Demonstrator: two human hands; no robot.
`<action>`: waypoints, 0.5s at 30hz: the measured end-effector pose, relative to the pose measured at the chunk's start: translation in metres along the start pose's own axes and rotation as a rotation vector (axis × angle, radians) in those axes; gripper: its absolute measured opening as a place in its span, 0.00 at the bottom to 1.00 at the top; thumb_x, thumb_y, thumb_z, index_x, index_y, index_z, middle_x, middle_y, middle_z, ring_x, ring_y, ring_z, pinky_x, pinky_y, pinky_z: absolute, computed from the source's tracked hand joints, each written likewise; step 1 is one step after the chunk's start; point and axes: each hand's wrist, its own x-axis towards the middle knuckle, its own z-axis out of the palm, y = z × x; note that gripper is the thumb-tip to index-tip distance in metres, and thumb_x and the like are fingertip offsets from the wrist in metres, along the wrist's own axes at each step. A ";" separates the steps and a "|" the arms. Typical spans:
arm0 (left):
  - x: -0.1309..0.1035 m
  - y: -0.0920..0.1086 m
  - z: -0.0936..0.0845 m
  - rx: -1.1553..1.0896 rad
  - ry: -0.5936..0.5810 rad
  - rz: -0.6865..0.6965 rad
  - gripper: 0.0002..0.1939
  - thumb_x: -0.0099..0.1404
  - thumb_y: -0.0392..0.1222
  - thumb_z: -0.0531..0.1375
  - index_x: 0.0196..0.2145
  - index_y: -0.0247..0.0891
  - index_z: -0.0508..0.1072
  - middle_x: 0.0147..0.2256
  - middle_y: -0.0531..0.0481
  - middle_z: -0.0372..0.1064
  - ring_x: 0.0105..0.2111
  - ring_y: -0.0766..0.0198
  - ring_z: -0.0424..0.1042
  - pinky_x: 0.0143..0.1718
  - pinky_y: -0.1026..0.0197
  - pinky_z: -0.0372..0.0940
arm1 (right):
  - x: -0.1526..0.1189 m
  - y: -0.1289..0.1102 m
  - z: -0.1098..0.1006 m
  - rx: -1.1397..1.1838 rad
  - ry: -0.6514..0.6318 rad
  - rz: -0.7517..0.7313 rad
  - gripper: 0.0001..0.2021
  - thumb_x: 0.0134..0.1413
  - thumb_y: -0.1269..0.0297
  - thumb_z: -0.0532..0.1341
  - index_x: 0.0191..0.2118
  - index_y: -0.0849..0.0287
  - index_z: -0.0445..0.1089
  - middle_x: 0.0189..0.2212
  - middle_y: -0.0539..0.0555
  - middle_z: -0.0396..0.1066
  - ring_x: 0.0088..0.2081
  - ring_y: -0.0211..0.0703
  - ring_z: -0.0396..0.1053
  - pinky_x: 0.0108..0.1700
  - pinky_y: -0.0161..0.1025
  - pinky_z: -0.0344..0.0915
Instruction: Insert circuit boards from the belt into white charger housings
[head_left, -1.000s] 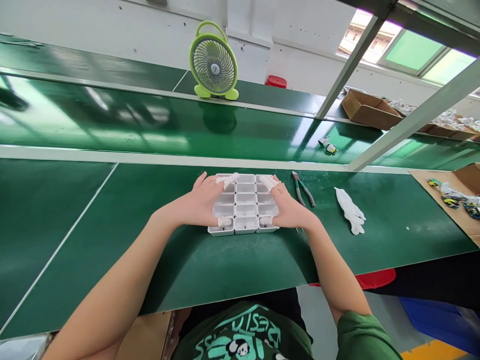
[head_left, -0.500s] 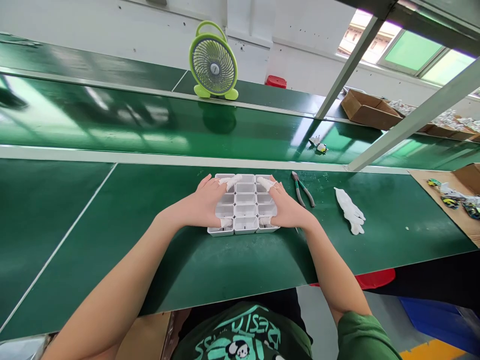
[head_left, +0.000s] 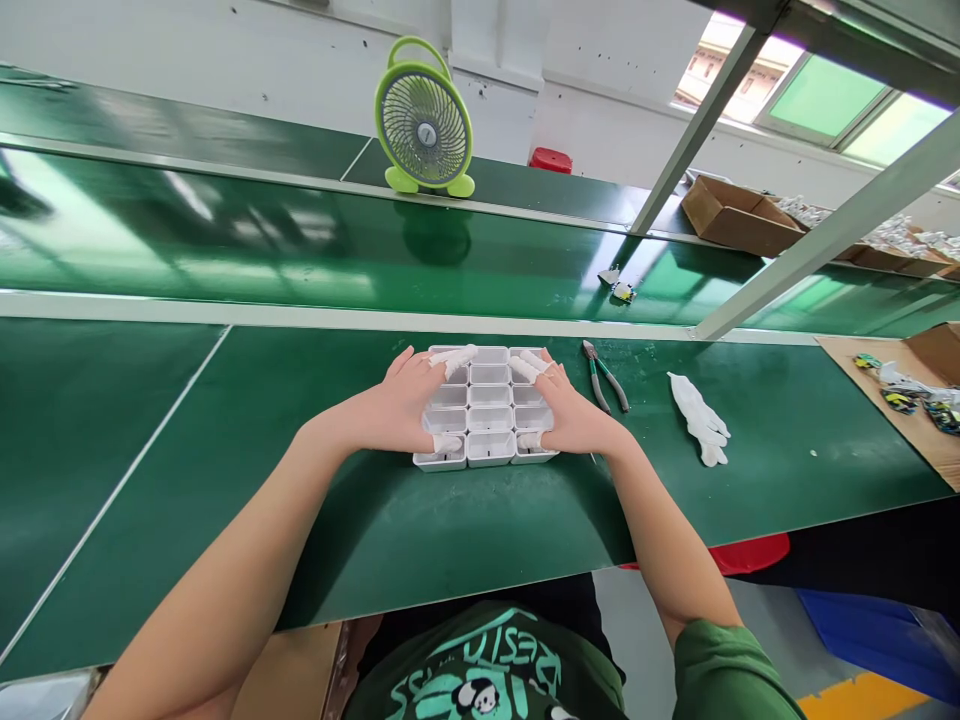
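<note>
A block of small white plastic trays (head_left: 490, 419), set in three columns, lies on the green bench in front of me. Over its left column rests my left hand (head_left: 409, 405), open, thumb at the front row and index finger near the back row. On the right column my right hand (head_left: 574, 405) is spread the same way, also open. White wraps cover the thumb and index fingertips of both hands. The palms hide parts of the outer trays. Just right of my right hand are green-and-grey cutting pliers (head_left: 604, 377).
A white glove (head_left: 699, 420) lies to the right. Farther right, a cardboard box (head_left: 892, 400) holds small yellow-and-black pieces. Behind the bench runs a shiny green belt (head_left: 300, 250) with a small white-and-yellow item (head_left: 619, 287). A green fan (head_left: 425, 125) and slanted metal posts (head_left: 825, 235) stand beyond.
The small item on the belt has moved left. My left hand has shifted very slightly left over the trays; my right hand stays nearly in place.
</note>
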 end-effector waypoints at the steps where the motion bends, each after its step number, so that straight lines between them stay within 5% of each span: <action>1: 0.000 0.000 -0.001 -0.010 -0.010 -0.011 0.48 0.55 0.53 0.64 0.69 0.45 0.49 0.59 0.41 0.62 0.67 0.42 0.54 0.71 0.36 0.34 | 0.000 0.000 0.000 0.002 -0.001 -0.003 0.52 0.50 0.69 0.64 0.75 0.48 0.35 0.75 0.60 0.33 0.75 0.66 0.20 0.71 0.71 0.27; 15: 0.002 0.007 0.000 -0.002 -0.026 -0.021 0.49 0.55 0.48 0.63 0.71 0.42 0.47 0.58 0.40 0.64 0.67 0.41 0.54 0.71 0.35 0.33 | 0.001 0.000 0.001 0.017 -0.002 0.016 0.52 0.49 0.72 0.64 0.75 0.49 0.34 0.75 0.60 0.34 0.75 0.64 0.19 0.71 0.68 0.27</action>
